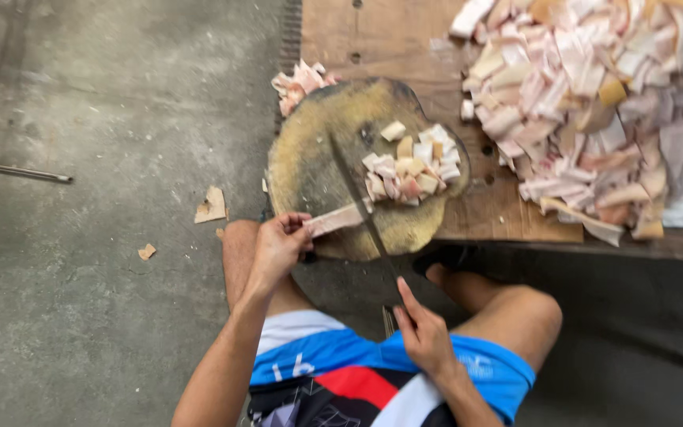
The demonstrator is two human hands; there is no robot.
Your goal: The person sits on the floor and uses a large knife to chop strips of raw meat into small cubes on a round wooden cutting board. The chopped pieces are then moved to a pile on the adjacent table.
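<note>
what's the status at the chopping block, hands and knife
Left hand pinching pale meat strip on round chopping block. Right hand on knife, blade across strip. Cut pieces piled beyond blade; nothing blocking.

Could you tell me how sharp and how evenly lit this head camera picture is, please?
Head view: soft, even daylight, no glare and only faint shadows. The pile of meat strips at upper right is smeared by motion blur; the knife and cut pieces are slightly soft. The left hand and right hand look sharper.
</note>
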